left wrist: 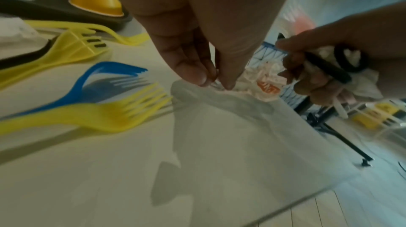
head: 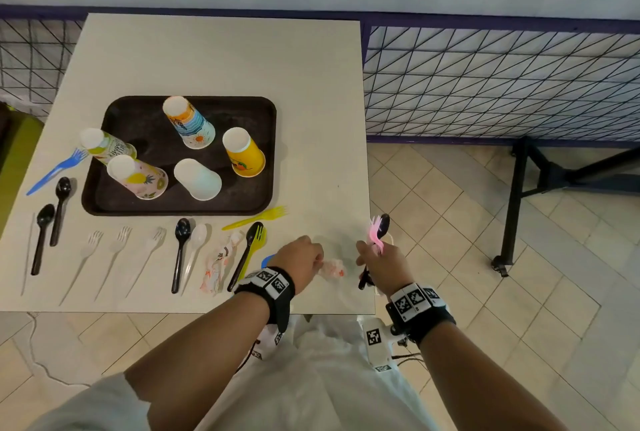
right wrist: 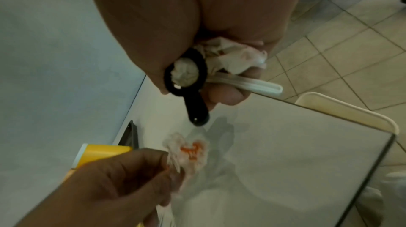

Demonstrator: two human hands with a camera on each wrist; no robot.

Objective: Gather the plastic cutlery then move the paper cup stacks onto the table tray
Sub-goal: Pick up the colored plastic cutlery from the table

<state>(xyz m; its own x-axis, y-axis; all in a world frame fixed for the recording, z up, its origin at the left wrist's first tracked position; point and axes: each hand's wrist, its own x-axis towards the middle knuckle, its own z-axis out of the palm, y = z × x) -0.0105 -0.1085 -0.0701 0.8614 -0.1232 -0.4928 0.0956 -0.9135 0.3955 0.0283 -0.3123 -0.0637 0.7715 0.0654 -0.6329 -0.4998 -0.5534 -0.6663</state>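
While the right hand (head: 375, 259) clutches a bundle of cutlery (head: 377, 233), a black spoon, pink fork and white handle with a wad of paper, off the table's (head: 311, 84) right edge, the left hand (head: 301, 262) pinches something thin beside a crumpled napkin (head: 332, 268) near the front edge; what exactly, I cannot tell. The crowded right fist could shed a piece onto the tiled floor (head: 485, 222) if more is pushed in. Much cutlery lies along the front and left edges. The paper cup stacks (head: 194, 150) already stand upside down on the dark tray (head: 114, 202) towards the left. A wire-grid fence (head: 502, 84) backs the table.
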